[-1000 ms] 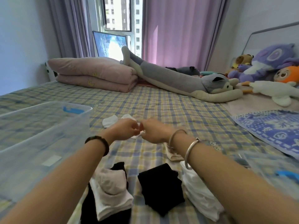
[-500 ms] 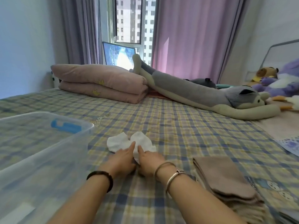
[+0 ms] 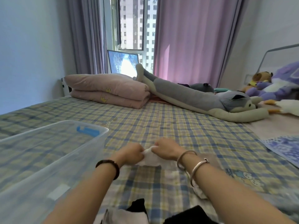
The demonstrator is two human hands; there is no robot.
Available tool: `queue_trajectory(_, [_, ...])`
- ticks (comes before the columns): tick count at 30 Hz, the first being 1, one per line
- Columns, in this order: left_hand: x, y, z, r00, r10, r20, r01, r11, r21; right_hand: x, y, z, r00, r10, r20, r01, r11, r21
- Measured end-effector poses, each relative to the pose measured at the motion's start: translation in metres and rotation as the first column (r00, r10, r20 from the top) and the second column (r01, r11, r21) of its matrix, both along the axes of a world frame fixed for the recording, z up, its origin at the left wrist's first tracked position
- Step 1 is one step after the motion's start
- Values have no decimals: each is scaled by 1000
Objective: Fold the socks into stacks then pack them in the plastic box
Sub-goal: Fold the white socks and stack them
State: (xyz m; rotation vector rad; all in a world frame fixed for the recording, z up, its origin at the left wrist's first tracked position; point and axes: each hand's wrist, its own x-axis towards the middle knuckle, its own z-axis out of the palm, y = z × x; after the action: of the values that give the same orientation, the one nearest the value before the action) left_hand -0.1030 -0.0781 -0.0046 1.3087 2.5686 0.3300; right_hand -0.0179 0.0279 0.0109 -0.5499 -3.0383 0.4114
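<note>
A pair of white socks (image 3: 149, 160) is lifted just above the checked bedsheet, pinched between both hands. My left hand (image 3: 131, 153) grips its left end and my right hand (image 3: 165, 148) grips its upper right end, knuckles almost touching. The clear plastic box (image 3: 48, 159) with a blue clip stands open at the left, close beside my left forearm. Folded socks lie at the bottom edge: a black one (image 3: 137, 206), a pale pink one (image 3: 126, 215) and another black one (image 3: 191, 215). A white sock (image 3: 199, 191) shows under my right forearm.
Folded pink quilts (image 3: 110, 92) and a long grey plush toy (image 3: 202, 99) lie across the far side of the bed. More plush toys (image 3: 275, 84) sit at the right by the headboard. A blue patterned cloth (image 3: 284, 147) lies at the right edge.
The white socks lay flat on the sheet half a second ago; now both hands have gathered and lifted them. The view has tilted down, showing the folded socks at the bottom again.
</note>
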Motion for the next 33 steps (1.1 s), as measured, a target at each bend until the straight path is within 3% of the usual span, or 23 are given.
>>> queue_trajectory(5, [54,-27,55,965,-63,255,-56,898,436,59,-11,60,924,-28,-381,-74,966,-249])
queue_trajectory(10, [107,-41,85,899,-211,384,-92,765,637,110,-17,89,877,-64,-476,-158,897,-413])
queue_trajectory(14, [141,-44,93,859,-208,468,-226,667,710,154,-18,95,854,-205,-478,-187,737,-650])
queue_trajectory(18, [180,-40,78,670,-317,671,-431,570,700,193,-22,84,794,-279,-541,-205,713,-670])
queue_trajectory(22, [215,-39,40,444,-446,777,-455,634,625,216,-31,45,688,-467,-556,-95,702,-706])
queue_trajectory(25, [226,-45,13,311,-475,823,-457,685,567,226,-33,16,667,-513,-541,-70,679,-730])
queue_trajectory(28, [225,-48,-3,253,-455,854,-536,669,515,236,-32,-3,621,-559,-549,-70,658,-750])
queue_trajectory(31, [221,-50,-11,248,-430,868,-646,594,479,241,-26,-9,533,-596,-600,-116,651,-750])
queue_trajectory(33, [220,-51,-17,187,-469,863,-693,560,454,244,-23,-10,488,-642,-591,-161,599,-784])
